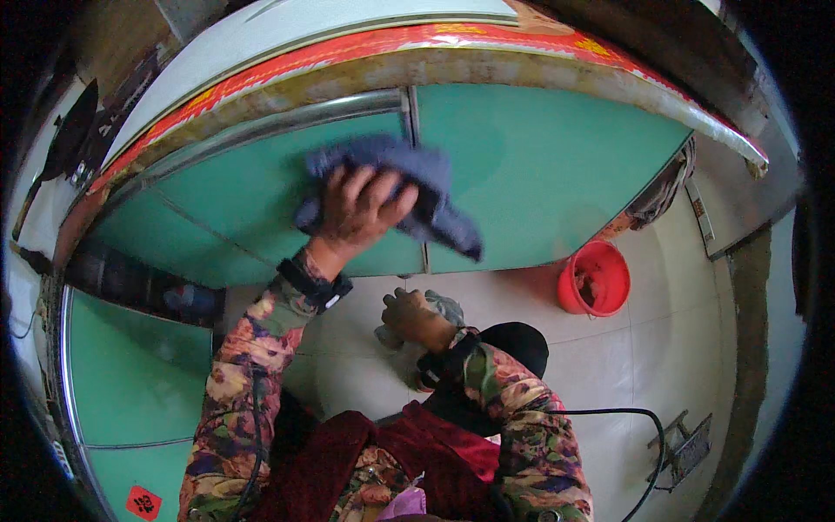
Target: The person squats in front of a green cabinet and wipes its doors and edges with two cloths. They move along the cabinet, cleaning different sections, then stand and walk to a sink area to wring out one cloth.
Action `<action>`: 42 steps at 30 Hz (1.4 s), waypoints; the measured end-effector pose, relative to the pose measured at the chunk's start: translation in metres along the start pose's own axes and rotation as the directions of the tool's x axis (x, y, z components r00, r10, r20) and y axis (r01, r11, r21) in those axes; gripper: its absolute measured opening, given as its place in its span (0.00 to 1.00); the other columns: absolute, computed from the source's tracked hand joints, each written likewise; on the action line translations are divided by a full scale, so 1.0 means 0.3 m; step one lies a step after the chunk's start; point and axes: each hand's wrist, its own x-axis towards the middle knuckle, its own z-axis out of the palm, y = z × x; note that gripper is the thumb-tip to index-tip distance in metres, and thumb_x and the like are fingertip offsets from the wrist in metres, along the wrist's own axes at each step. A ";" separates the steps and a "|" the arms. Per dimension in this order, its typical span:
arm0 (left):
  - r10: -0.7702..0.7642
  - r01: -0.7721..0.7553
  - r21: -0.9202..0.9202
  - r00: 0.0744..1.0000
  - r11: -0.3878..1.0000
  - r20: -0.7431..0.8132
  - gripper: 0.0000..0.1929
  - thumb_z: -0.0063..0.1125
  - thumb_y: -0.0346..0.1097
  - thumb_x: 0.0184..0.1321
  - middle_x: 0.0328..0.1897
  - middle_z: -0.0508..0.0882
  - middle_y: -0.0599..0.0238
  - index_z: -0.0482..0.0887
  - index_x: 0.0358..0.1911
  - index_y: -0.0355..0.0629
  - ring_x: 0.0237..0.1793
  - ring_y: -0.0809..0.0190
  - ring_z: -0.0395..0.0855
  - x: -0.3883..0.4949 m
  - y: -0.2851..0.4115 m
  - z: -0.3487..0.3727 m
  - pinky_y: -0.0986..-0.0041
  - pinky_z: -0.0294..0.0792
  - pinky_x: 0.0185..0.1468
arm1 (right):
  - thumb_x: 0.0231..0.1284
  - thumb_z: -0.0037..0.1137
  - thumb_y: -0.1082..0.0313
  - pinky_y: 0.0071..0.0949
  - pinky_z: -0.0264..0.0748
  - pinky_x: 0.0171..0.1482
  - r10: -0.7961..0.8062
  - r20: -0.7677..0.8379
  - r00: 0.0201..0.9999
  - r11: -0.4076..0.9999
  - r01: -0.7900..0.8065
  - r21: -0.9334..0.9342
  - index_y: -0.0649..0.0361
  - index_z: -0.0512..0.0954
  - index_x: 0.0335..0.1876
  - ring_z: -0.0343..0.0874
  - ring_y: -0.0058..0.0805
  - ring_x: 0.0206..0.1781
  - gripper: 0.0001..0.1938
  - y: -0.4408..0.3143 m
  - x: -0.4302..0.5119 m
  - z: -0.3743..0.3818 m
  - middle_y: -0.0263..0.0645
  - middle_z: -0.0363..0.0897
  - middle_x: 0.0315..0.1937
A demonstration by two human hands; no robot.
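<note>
My left hand [365, 205] presses a bunched blue-grey cloth [417, 163] against the green cabinet doors [541, 169], near the vertical metal strip where two panels meet. The cloth is blurred, and one end hangs to the right below the fingers. Lower down, above the tiled floor, my right hand [414, 316] is closed around a grey cloth [445, 305] that shows on both sides of the fist. Part of that cloth is hidden by the hand.
A red bucket [593, 278] with something inside stands on the floor to the right. Above the doors juts a countertop edge [456, 65] with red trim. A small stool [682, 450] lies lower right, near a black cable [613, 411]. An opening [143, 280] holds items at left.
</note>
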 end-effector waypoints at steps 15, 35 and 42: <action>0.050 -0.052 -0.073 0.999 0.996 -0.019 0.14 0.55 0.41 0.62 0.61 0.75 0.66 0.77 0.51 0.57 0.61 0.54 0.72 0.317 0.032 -0.016 0.48 0.65 0.62 | 0.49 0.66 0.56 0.35 0.78 0.42 -0.048 -0.149 0.988 0.999 0.048 0.000 0.52 0.85 0.39 0.78 0.37 0.51 0.13 0.032 -0.040 0.062 0.35 0.79 0.42; 0.243 -0.243 -0.099 0.970 0.965 -0.018 0.13 0.55 0.39 0.58 0.61 0.77 0.60 0.78 0.46 0.50 0.61 0.49 0.75 0.597 0.096 -0.023 0.53 0.70 0.61 | 0.52 0.59 0.63 0.42 0.74 0.45 0.029 -0.186 0.982 0.997 -0.014 0.080 0.53 0.85 0.34 0.78 0.40 0.49 0.07 0.089 0.026 0.222 0.37 0.80 0.42; 0.105 -0.101 -0.097 0.994 0.990 0.032 0.09 0.60 0.34 0.58 0.60 0.79 0.60 0.80 0.42 0.48 0.60 0.47 0.78 0.345 -0.119 -0.211 0.55 0.73 0.63 | 0.53 0.60 0.60 0.48 0.75 0.49 0.012 -0.028 1.000 0.999 -0.010 0.052 0.56 0.85 0.40 0.78 0.47 0.53 0.12 0.107 0.053 0.197 0.44 0.80 0.48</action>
